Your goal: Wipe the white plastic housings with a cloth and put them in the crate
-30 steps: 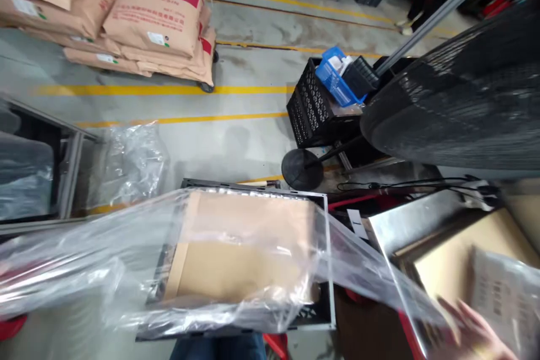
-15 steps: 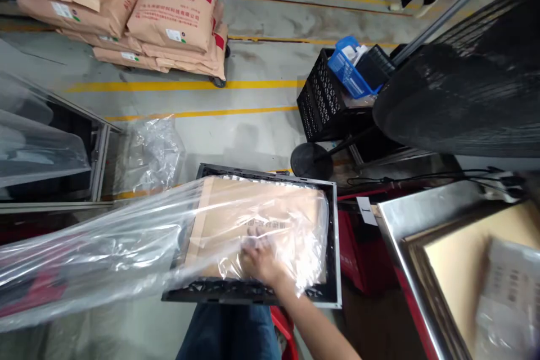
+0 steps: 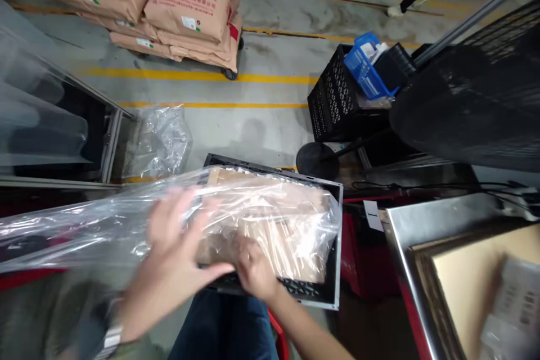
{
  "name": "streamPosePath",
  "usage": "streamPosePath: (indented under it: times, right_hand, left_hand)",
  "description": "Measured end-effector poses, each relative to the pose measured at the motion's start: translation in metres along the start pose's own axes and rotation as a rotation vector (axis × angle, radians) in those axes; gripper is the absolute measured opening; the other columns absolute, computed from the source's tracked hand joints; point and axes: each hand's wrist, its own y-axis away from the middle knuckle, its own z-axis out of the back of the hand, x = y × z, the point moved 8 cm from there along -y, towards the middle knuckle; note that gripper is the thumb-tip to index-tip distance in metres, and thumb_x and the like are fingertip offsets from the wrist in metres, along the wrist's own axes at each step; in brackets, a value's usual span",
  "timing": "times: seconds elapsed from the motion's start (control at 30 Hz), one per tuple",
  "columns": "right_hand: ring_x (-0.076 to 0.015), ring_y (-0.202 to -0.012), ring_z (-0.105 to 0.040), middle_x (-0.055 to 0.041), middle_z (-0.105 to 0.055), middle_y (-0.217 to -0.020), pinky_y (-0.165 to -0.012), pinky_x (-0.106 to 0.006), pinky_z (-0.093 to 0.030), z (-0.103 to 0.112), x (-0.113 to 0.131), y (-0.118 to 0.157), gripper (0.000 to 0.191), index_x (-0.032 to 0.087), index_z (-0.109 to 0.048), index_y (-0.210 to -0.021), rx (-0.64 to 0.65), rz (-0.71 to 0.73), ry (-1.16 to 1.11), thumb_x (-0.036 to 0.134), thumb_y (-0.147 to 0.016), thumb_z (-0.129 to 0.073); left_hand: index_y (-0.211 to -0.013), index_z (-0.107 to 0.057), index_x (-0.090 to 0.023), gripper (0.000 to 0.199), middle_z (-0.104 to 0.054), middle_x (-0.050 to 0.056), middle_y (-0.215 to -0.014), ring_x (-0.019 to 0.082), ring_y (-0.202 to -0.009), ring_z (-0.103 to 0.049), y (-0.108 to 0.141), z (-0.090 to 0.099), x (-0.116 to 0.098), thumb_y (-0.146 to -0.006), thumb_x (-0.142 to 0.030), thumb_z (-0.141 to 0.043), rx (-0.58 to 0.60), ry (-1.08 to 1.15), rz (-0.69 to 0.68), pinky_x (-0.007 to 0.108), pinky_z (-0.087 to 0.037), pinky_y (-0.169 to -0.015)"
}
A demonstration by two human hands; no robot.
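Observation:
A brown cardboard sheet point(image 3: 270, 185) lies in a black crate point(image 3: 338, 247) in front of my legs. Clear plastic film point(image 3: 105, 219) covers the cardboard and stretches off to the left. Fingers curled, my right hand point(image 3: 255, 270) bunches the film near the crate's front side. My left hand point(image 3: 177, 259), blurred by motion, has its fingers and thumb spread at the film left of the crate. A pale band shows at the left wrist.
Brown resin sacks point(image 3: 189, 0) are stacked at the upper left. A black fan point(image 3: 468, 95) stands to the right, near black crates point(image 3: 331, 95) topped by a blue basket point(image 3: 367, 73). A metal-edged table point(image 3: 439, 208) holds cardboard. Crumpled plastic point(image 3: 162, 140) lies on the floor.
My left hand has come into view from the lower left. My right hand has gone from lying flat on the covered cardboard to closing on the film, which is now bunched and narrower.

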Motion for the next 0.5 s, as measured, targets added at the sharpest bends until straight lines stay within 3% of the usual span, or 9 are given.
streamPosePath:
  times: [0.07,0.13,0.2,0.27,0.33,0.4,0.43,0.5]
  right_hand:
    - [-0.0216,-0.111,-0.067,-0.0044,-0.069,-0.12,-0.093,-0.036,-0.059,0.003,0.019,0.035,0.027,0.028,-0.062,-0.123,-0.038,-0.035,0.009,0.024,-0.096,-0.058]
    - [-0.0256,-0.107,-0.067,-0.0087,-0.067,-0.113,-0.089,-0.04,-0.06,0.023,0.011,0.064,0.035,0.027,-0.054,-0.131,-0.177,-0.185,0.079,0.021,-0.097,-0.052]
    - [-0.0356,-0.118,-0.06,-0.0183,-0.059,-0.123,-0.094,-0.054,-0.055,0.056,-0.011,0.084,0.05,0.021,-0.04,-0.146,-0.357,-0.345,0.189,0.025,-0.098,-0.051]
    - [-0.0462,-0.137,-0.042,-0.0287,-0.042,-0.143,-0.104,-0.07,-0.042,0.092,-0.035,0.091,0.07,0.015,-0.022,-0.157,-0.512,-0.443,0.3,0.03,-0.097,-0.055]
    - [-0.0508,-0.15,-0.019,-0.0313,-0.022,-0.158,-0.112,-0.078,-0.024,0.12,-0.056,0.078,0.08,0.014,-0.018,-0.16,-0.579,-0.46,0.368,0.032,-0.095,-0.061]
    - [-0.0498,-0.155,-0.009,-0.0246,-0.018,-0.166,-0.116,-0.079,-0.012,0.14,-0.074,0.046,0.069,0.019,-0.038,-0.153,-0.538,-0.417,0.369,0.031,-0.091,-0.066]
    - [-0.0483,-0.156,-0.012,-0.0191,-0.027,-0.166,-0.118,-0.078,-0.01,0.147,-0.082,0.026,0.054,0.023,-0.054,-0.141,-0.488,-0.384,0.342,0.031,-0.089,-0.069]
    - [-0.0419,-0.151,-0.033,-0.0097,-0.054,-0.151,-0.121,-0.072,-0.014,0.166,-0.093,-0.014,0.023,0.028,-0.072,-0.107,-0.407,-0.307,0.252,0.03,-0.085,-0.073]
  left_hand:
    - [-0.161,-0.026,-0.031,0.091,-0.021,0.017,-0.17,0.049,-0.154,-0.016,-0.023,-0.052,-0.033,-0.086,-0.029,-0.079,0.081,-0.041,-0.094,0.074,-0.014,-0.122]
    - [-0.159,-0.031,-0.027,0.078,-0.044,0.02,-0.157,0.043,-0.145,-0.039,-0.048,-0.098,-0.045,-0.091,-0.003,-0.06,0.143,-0.05,-0.094,0.066,-0.034,-0.116]
    - [-0.148,-0.05,-0.019,0.058,-0.067,0.016,-0.125,0.033,-0.115,-0.063,-0.067,-0.131,-0.045,-0.093,0.0,-0.051,0.199,-0.007,-0.104,0.053,-0.051,-0.099]
    - [-0.123,-0.066,-0.016,0.036,-0.07,0.01,-0.109,0.025,-0.094,-0.067,-0.072,-0.15,-0.041,-0.093,-0.001,-0.054,0.254,0.052,-0.117,0.045,-0.056,-0.088]
    - [-0.107,-0.069,-0.016,0.018,-0.069,0.005,-0.105,0.02,-0.087,-0.066,-0.066,-0.16,-0.04,-0.094,-0.006,-0.06,0.298,0.119,-0.13,0.043,-0.057,-0.086]
    - [-0.105,-0.068,-0.017,0.012,-0.068,0.003,-0.106,0.02,-0.092,-0.066,-0.055,-0.164,-0.044,-0.095,-0.011,-0.063,0.328,0.183,-0.123,0.046,-0.056,-0.09]
    - [-0.106,-0.068,-0.017,0.013,-0.067,0.004,-0.108,0.021,-0.095,-0.065,-0.049,-0.166,-0.046,-0.095,-0.012,-0.063,0.344,0.214,-0.11,0.047,-0.056,-0.091]
    - [-0.106,-0.067,-0.017,0.012,-0.067,0.005,-0.111,0.022,-0.098,-0.065,-0.04,-0.17,-0.05,-0.097,-0.012,-0.06,0.396,0.289,-0.084,0.044,-0.057,-0.088]
